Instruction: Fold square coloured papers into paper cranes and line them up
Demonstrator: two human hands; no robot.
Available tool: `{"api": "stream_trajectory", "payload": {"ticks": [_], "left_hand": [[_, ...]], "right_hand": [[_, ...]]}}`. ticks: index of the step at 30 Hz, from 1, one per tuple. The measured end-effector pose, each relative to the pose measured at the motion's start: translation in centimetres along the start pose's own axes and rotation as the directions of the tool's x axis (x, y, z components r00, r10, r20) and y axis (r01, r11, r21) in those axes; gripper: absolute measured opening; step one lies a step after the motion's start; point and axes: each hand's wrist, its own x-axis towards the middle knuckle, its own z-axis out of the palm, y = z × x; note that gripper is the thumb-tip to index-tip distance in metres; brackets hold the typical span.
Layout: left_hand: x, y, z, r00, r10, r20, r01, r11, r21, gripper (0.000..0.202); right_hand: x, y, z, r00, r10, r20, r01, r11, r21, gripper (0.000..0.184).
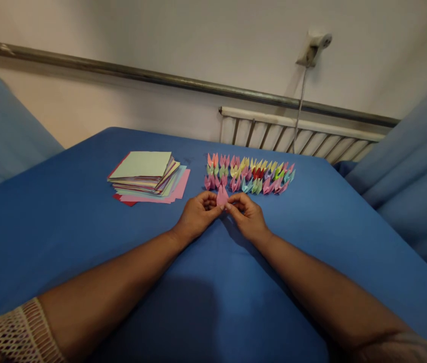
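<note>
A small folded pink paper piece with pointed tips is held upright between my two hands, above the blue-covered table. My left hand pinches its left side, thumb in front and fingers curled. On its right side my right hand pinches the lower edge between thumb and fingers. Just beyond my hands stand rows of folded paper cranes in pink, yellow, green, red and blue. To the left lies a stack of coloured paper sheets, pale green on top, with pink and red sheets jutting out below.
Behind the table are a wall with a metal rail, a white radiator and a socket with a hanging cable. Blue curtains hang at the right, and blue cloth shows at the left.
</note>
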Motion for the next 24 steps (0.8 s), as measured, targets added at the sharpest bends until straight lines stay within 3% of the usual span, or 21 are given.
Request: {"api": "stream_trajectory", "payload": {"ticks": [7, 15, 18, 21, 24], "left_hand": [[-0.35, 0.49, 0.14, 0.998, -0.018, 0.052, 0.018, 1.0, -0.003, 0.029], [-0.43, 0.82, 0.14, 0.997, -0.057, 0.06, 0.059, 0.997, -0.044, 0.029], [-0.35, 0.63, 0.12, 0.998, -0.051, 0.041, 0.052, 0.998, -0.028, 0.029], [-0.25, 0.44, 0.05, 0.999, -0.034, 0.002, 0.034, 0.999, -0.034, 0.027], [-0.19, 0.35, 0.02, 1.0, -0.026, -0.009, 0.025, 0.998, -0.057, 0.025]], "right_hand": [[0.4, 0.65, 0.06, 0.997, 0.068, -0.036, -0.063, 0.99, 0.124, 0.018], [0.43, 0.05, 0.13, 0.992, 0.098, -0.075, -0.086, 0.984, 0.157, 0.025], [0.47, -0.1, 0.41, 0.989, 0.113, -0.096, -0.087, 0.967, 0.24, 0.03], [0.54, -0.16, 0.6, 0.985, 0.171, -0.029, -0.152, 0.931, 0.331, 0.039], [0.56, -0.26, 0.53, 0.974, 0.218, 0.067, -0.228, 0.922, 0.314, 0.036]]}}
